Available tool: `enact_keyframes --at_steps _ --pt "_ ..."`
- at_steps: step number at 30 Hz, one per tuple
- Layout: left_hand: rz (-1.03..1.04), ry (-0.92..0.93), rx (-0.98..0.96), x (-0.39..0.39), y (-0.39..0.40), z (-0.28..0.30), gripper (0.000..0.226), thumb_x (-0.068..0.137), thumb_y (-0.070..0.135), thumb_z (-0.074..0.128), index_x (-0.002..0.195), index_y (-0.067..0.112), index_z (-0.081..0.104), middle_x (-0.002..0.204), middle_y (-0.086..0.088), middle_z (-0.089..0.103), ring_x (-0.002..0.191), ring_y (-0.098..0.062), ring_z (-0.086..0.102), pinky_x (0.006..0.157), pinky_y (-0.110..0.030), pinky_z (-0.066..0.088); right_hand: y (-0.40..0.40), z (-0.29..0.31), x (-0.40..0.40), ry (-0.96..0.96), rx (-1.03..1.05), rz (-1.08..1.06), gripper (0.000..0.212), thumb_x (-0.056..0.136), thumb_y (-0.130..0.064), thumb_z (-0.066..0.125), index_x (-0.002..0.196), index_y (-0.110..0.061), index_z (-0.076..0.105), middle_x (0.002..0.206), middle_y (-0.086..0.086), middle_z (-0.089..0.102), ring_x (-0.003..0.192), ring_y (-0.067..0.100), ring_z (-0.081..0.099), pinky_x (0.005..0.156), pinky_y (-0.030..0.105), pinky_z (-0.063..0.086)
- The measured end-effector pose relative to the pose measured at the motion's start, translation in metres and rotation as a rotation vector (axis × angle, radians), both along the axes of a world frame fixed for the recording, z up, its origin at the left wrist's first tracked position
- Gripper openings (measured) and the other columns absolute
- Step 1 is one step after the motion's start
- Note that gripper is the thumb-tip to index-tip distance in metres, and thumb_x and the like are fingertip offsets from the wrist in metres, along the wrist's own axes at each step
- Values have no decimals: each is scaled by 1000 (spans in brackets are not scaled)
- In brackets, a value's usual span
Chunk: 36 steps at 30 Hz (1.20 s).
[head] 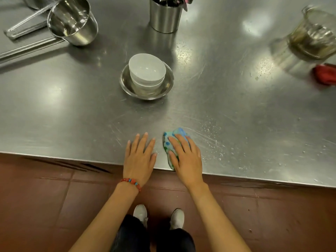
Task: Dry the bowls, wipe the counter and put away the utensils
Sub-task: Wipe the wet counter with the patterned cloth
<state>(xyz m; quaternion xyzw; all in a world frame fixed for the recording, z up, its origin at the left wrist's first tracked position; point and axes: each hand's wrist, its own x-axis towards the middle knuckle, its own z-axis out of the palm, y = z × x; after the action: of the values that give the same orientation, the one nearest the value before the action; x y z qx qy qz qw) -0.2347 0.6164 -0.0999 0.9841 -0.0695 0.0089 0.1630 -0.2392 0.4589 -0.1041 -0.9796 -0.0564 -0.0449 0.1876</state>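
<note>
Landmark: stack of white bowls (147, 70), nested upright in a shallow steel dish (125, 84) mid-counter.

1. Steel counter (54, 110). Water droplets (214, 142) lie scattered near its front edge, nearer the viewer than the stack and to its right.
2. Blue-green cloth (173, 138). Bunched, lying nearer the viewer than the stack and slightly right, close to the front edge; its long axis runs roughly front to back.
3. Right hand (185, 157). Flat on the cloth, fingers straight and pressing down, not curled round it.
4. Left hand (141, 158). Flat on bare steel just left of the cloth, fingers spread, holding nothing.
5. Steel utensil holder (165, 17). Beyond the stack, cutlery standing inside.
6. Steel cup (72, 22) beyond and left of the stack; glass jug (316, 37) and red cloth (325, 74) far right.

Assessment: counter-wiping step appears under way. The droplets lie immediately right of the cloth, on the right hand's side, so a rightward sweep by that hand seems the likely need.
</note>
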Motion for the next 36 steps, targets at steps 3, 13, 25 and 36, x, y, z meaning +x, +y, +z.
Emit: enact_keyframes --at_steps 3,13,25,36 --pt "-1 -7 1 -1 -4 -2 47 75 14 72 119 7 58 128 -22 55 119 -45 48 97 -62 34 -51 -1 -5 31 59 -232 46 91 -39 35 132 -22 48 142 5 45 133 36 33 105 48 31" --pt "34 1 -50 -1 -22 -2 45 78 9 69 121 3 56 130 -25 51 122 -46 43 100 -63 30 -56 3 -18 62 -11 -116 43 93 -37 37 132 -24 48 142 3 46 134 33 34 100 45 35" --pt "-109 58 -68 4 -86 -9 45 92 24 47 136 14 39 148 -14 31 139 -35 19 114 -48 7 -132 3 -12 66 71 -632 44 93 -24 48 136 -20 42 147 7 37 137 37 23 109 49 22" --pt "-100 -35 3 5 -92 -4 46 75 13 72 118 5 59 128 -23 54 119 -45 47 96 -64 32 -115 0 85 84 48 -293 44 95 -34 41 138 -28 37 150 -1 32 139 29 20 109 45 21"
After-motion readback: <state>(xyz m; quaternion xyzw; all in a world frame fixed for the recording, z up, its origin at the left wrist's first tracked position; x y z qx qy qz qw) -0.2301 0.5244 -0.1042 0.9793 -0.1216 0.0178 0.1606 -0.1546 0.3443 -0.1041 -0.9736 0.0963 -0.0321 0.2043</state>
